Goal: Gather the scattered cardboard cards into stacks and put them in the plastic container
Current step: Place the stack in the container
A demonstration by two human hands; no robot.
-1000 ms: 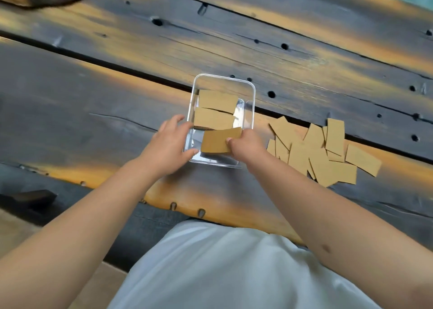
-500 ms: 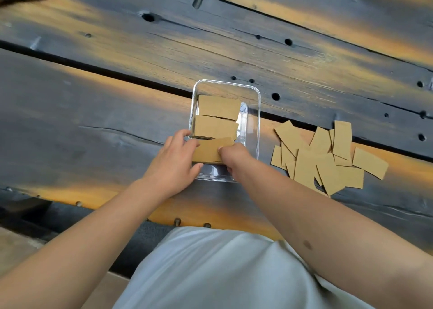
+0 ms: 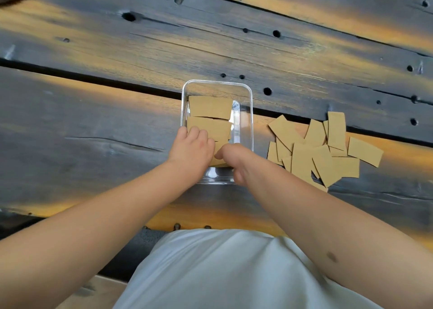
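Now, step: both hands seat a third card stack (image 3: 220, 155) in the plastic container (image 3: 246, 130).
Left hand (image 3: 191, 150): fingers curled onto stack.
Right hand (image 3: 234, 158): pinching stack's edge.
Next: release; gather loose cards (image 3: 321, 151) at three o'clock.

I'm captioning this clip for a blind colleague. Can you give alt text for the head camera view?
Both hands, left hand and right hand, press a stack of cards into a clear plastic container already holding two stacks. More loose cards lie scattered to its right on the dark wooden table.

Tan cards (image 3: 324, 154), clear container (image 3: 251, 112), grey-orange streaked table (image 3: 234, 51)
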